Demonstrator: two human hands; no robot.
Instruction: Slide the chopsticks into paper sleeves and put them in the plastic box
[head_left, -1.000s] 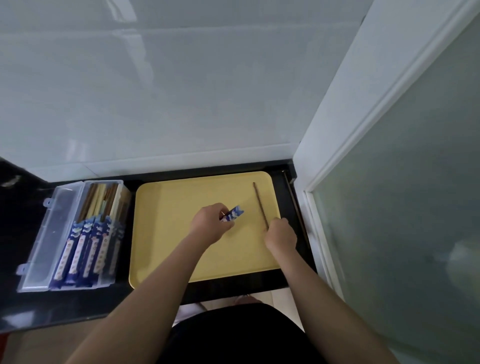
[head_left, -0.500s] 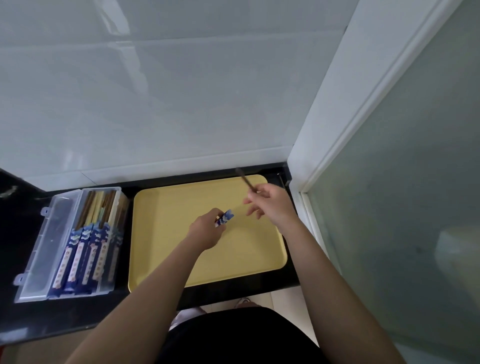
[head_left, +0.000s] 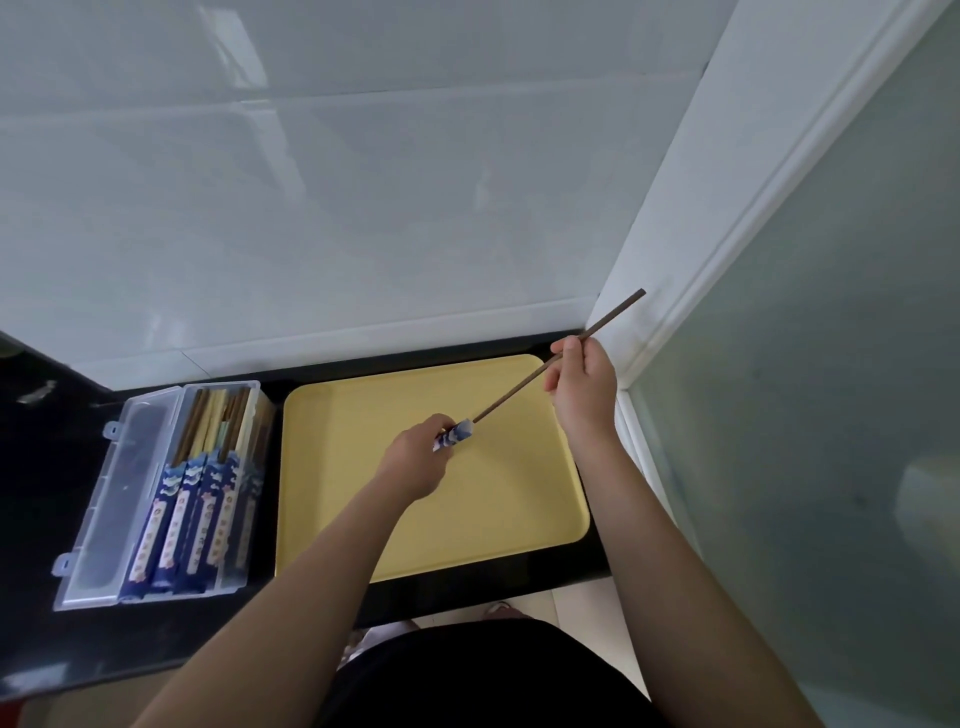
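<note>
A: Hands first. Left?

B: Left hand (head_left: 415, 462) is over the middle of the yellow tray (head_left: 332, 519), fingers curled round a blue and white paper sleeve (head_left: 453, 435). Only the sleeve's open end pokes out past the fingers, the rest is hidden in the fist.

A: Right?

B: Right hand (head_left: 582, 387) is above the tray's far right corner, pinching a dark brown chopstick (head_left: 511, 396) partway along its length. Firm hold, fingers wrapped round it.

A: Chopstick angle?

B: Tilted. Top end points up and right across the white door frame (head_left: 727, 208); bottom tip meets the mouth of the sleeve. Can't tell if the tip is inside yet or just touching the opening.

A: Only one stick?

B: Looks like one, could be two pressed together, too thin to tell.

A: The box?

B: Clear plastic box (head_left: 124, 499) sits on the black counter (head_left: 41, 467) just beside the tray's left edge, lid open and flat to the left. Sleeved chopsticks (head_left: 192, 519) lie packed in it, blue sleeves toward the near end, brown and pale wooden tops sticking out toward the far end.

A: Anything else?

B: White tiled wall (head_left: 311, 208) behind the counter, frosted glass door (head_left: 831, 415) on the right, person's dark clothing (head_left: 493, 675) at the bottom.
</note>
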